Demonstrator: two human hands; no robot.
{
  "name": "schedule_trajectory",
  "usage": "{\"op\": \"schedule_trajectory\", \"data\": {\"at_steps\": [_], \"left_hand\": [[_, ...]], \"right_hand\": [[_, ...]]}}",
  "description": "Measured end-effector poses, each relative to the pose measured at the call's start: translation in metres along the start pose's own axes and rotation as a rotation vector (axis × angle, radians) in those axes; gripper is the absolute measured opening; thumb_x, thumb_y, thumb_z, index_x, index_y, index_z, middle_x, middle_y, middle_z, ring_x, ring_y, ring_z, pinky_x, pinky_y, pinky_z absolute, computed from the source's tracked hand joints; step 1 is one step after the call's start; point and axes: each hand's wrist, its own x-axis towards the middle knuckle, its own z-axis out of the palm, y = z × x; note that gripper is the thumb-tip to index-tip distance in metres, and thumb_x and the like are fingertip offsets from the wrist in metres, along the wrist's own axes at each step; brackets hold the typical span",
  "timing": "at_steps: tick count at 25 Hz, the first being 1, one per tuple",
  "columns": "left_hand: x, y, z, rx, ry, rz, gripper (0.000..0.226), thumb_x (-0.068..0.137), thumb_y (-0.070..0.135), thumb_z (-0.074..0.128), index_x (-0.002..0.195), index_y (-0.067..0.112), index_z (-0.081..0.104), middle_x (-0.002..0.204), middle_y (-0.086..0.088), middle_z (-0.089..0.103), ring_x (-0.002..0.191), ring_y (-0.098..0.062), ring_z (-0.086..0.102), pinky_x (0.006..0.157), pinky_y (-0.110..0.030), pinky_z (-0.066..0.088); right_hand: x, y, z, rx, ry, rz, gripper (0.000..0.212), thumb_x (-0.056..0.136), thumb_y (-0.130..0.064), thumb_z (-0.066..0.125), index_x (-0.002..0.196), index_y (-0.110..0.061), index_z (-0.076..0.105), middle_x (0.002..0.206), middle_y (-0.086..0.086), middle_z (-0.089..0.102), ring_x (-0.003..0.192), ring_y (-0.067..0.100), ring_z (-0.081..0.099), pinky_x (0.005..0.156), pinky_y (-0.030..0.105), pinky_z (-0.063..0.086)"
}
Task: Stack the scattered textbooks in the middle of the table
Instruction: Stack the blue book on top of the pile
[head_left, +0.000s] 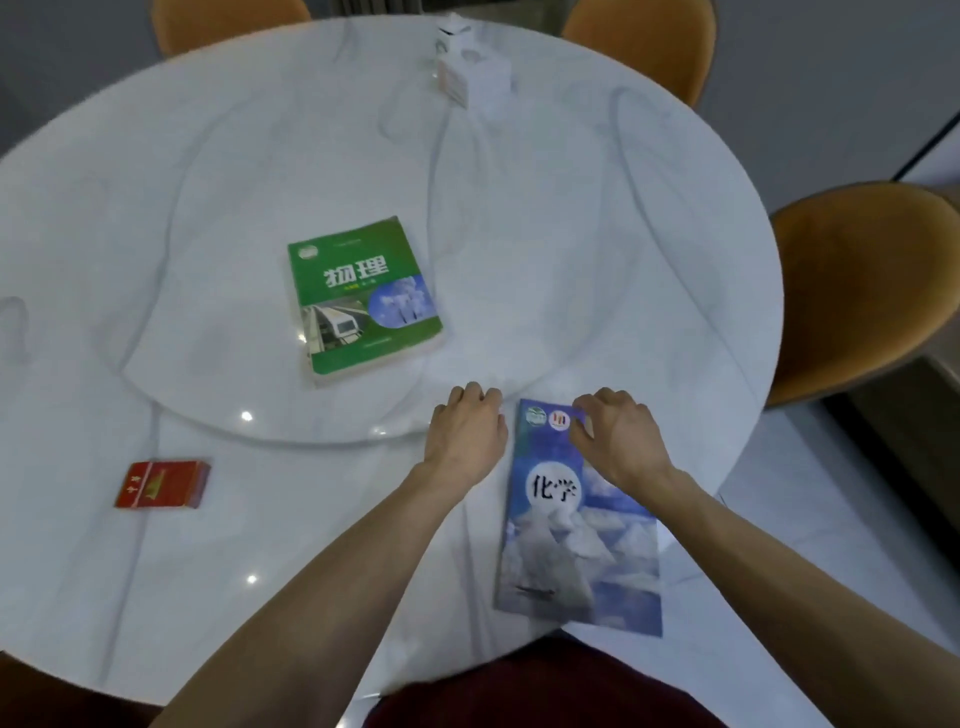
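Note:
A green textbook (363, 296) lies flat near the middle of the round white marble table (208, 182), on its raised glass turntable. A blue textbook with clouds on its cover (576, 540) lies flat at the near right edge of the table. My right hand (618, 436) rests on the blue book's far right corner, with fingers curled at the cover's edge. Just left of the blue book is my left hand (467, 431), fingers curled loosely on the bare table beside the book's far left corner and holding nothing.
A red cigarette pack (163, 484) lies at the near left. A white box (475, 78) stands at the far side of the table. Orange chairs (857, 286) stand at the right and at the far side.

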Motion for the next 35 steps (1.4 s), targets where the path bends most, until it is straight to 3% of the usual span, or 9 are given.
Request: {"op": "schedule_trajectory", "data": {"at_steps": [3,10,14,18,21,24,27,32,35], "left_hand": [[-0.016,0.019,0.022,-0.021,-0.055,0.022,0.03,0.096,0.021,0.039,0.121,0.009,0.052,0.119,-0.012,0.057,0.11,-0.029,0.052,0.085,-0.039,0.047],[-0.046,0.044,0.057,-0.201,-0.182,-0.042,0.036,0.094,0.022,0.047,0.128,0.01,0.046,0.124,-0.015,0.05,0.115,-0.032,0.047,0.092,-0.042,0.047],[-0.054,0.049,0.07,-0.462,-0.2,-0.297,0.052,0.09,0.016,0.056,0.138,0.014,0.035,0.133,-0.016,0.039,0.12,-0.034,0.043,0.097,-0.039,0.042],[-0.045,0.049,0.077,-0.716,-0.168,-0.52,0.05,0.088,0.014,0.056,0.135,0.009,0.037,0.125,-0.014,0.051,0.099,-0.032,0.058,0.087,-0.04,0.052],[-0.042,0.05,0.078,-0.767,-0.201,-0.517,0.029,0.089,0.007,0.05,0.117,0.005,0.055,0.11,-0.016,0.067,0.085,-0.028,0.061,0.068,-0.033,0.053],[-0.046,0.055,0.074,-0.82,-0.193,-0.473,0.023,0.089,0.003,0.049,0.108,0.004,0.061,0.107,-0.014,0.068,0.081,-0.022,0.057,0.067,-0.028,0.044],[-0.045,0.053,0.066,-0.912,-0.133,-0.45,0.023,0.09,0.003,0.05,0.11,0.006,0.06,0.106,-0.012,0.068,0.088,-0.024,0.062,0.074,-0.03,0.047],[-0.026,0.03,0.037,-1.057,-0.019,-0.423,0.028,0.089,0.001,0.053,0.114,0.012,0.06,0.103,-0.009,0.071,0.091,-0.024,0.067,0.08,-0.034,0.052],[-0.011,0.005,0.012,-1.114,0.075,-0.428,0.026,0.089,0.002,0.054,0.108,0.018,0.061,0.103,-0.013,0.073,0.089,-0.025,0.068,0.08,-0.035,0.052]], "right_hand": [[-0.036,0.025,0.01,0.013,-0.012,0.068,0.024,0.09,-0.019,0.049,0.098,-0.004,0.066,0.094,0.016,0.067,0.09,0.036,0.059,0.072,0.037,0.042],[-0.086,0.058,0.036,0.016,-0.089,0.257,0.032,0.092,-0.025,0.048,0.117,-0.009,0.058,0.111,0.014,0.065,0.1,0.031,0.057,0.082,0.04,0.048],[-0.109,0.067,0.05,0.169,-0.152,0.443,0.038,0.091,-0.026,0.054,0.123,-0.007,0.05,0.117,0.017,0.058,0.105,0.033,0.055,0.086,0.041,0.05],[-0.117,0.069,0.061,0.555,-0.207,0.707,0.045,0.088,-0.022,0.061,0.128,-0.009,0.047,0.119,0.021,0.061,0.104,0.036,0.06,0.089,0.043,0.053],[-0.117,0.072,0.056,0.694,-0.189,0.81,0.036,0.091,-0.017,0.058,0.125,-0.008,0.05,0.116,0.018,0.064,0.098,0.031,0.062,0.085,0.041,0.054],[-0.118,0.078,0.044,0.758,-0.165,0.803,0.028,0.092,-0.016,0.057,0.118,-0.005,0.057,0.101,0.014,0.063,0.086,0.025,0.059,0.071,0.033,0.052],[-0.115,0.079,0.031,0.803,-0.144,0.766,0.022,0.092,-0.017,0.057,0.112,-0.007,0.06,0.093,0.01,0.062,0.081,0.025,0.059,0.059,0.026,0.049],[-0.084,0.061,0.008,0.869,-0.071,0.662,0.019,0.091,-0.019,0.059,0.108,-0.011,0.058,0.086,0.008,0.065,0.079,0.025,0.063,0.063,0.028,0.051],[-0.049,0.043,-0.005,0.877,-0.056,0.557,0.017,0.09,-0.017,0.06,0.106,-0.01,0.06,0.076,0.003,0.063,0.069,0.021,0.06,0.056,0.023,0.047]]}}
